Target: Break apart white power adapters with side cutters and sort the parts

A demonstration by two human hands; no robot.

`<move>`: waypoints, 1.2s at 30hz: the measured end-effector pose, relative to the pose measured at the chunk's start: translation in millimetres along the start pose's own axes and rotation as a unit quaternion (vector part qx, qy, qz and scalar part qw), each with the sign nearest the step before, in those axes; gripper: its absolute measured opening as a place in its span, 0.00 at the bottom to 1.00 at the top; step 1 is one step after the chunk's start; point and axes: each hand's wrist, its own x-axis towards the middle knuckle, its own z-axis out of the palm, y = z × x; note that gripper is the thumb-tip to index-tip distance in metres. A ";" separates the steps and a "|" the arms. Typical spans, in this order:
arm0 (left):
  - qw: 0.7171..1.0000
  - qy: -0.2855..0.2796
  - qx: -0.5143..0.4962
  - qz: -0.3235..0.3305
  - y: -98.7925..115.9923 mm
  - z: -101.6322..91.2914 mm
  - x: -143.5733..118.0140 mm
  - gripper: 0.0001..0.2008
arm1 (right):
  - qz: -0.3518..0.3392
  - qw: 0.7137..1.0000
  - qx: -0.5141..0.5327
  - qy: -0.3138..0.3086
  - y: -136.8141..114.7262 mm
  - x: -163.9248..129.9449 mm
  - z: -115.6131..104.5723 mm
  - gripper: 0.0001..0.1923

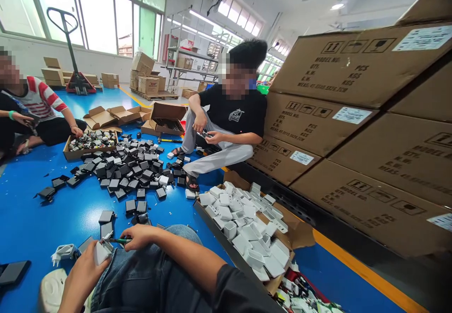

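My left hand [83, 270], low at the left, is closed around a small white plastic casing [101, 253], shaped like a charger housing. My right hand [139, 236] grips a slim green-handled tool [120, 240], its metal tip touching or very near the casing's upper end. The tool's exact kind is too small to make out. Both hands are over my jeans-clad leg. Just left of the casing, a white charger with plug pins [64, 252] rests near dark grey boxy chargers [106, 216] on the blue floor.
A carton of white plastic shells [243, 228] stands right of my legs. Ahead lies a pile of dark chargers [130, 167], near a carton of small parts [92, 142]. One person [229, 115] sits ahead, another [38, 101] at left. Stacked cartons [318, 129] line the right.
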 end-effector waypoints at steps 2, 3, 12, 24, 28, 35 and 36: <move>1.000 0.005 -0.002 -0.002 -2.4 3.3 1.2 0.21 | -0.004 1.000 -0.002 0.003 1.7 1.0 1.4 0.27; 1.000 0.009 -0.003 -0.002 -3.5 5.0 1.6 0.22 | -0.004 1.000 -0.003 0.003 2.6 1.6 2.1 0.27; 1.000 0.008 -0.004 0.013 4.7 1.0 -5.1 0.26 | -0.016 1.000 -0.012 -0.011 6.2 6.6 8.4 0.28; 0.997 0.050 0.056 -0.018 3.6 -4.4 -8.8 0.23 | -0.035 0.998 -0.003 -0.043 9.8 9.7 13.0 0.28; 0.995 0.053 0.083 -0.026 5.2 -10.9 -11.2 0.24 | -0.047 0.997 -0.022 -0.056 9.3 9.3 13.4 0.28; 0.995 0.033 0.093 -0.026 6.0 -11.0 -13.3 0.24 | -0.044 0.996 -0.029 -0.076 13.1 13.8 16.3 0.29; 0.994 0.034 0.101 -0.032 5.0 -10.3 -13.0 0.23 | -0.043 0.995 -0.029 -0.080 13.6 14.7 16.7 0.29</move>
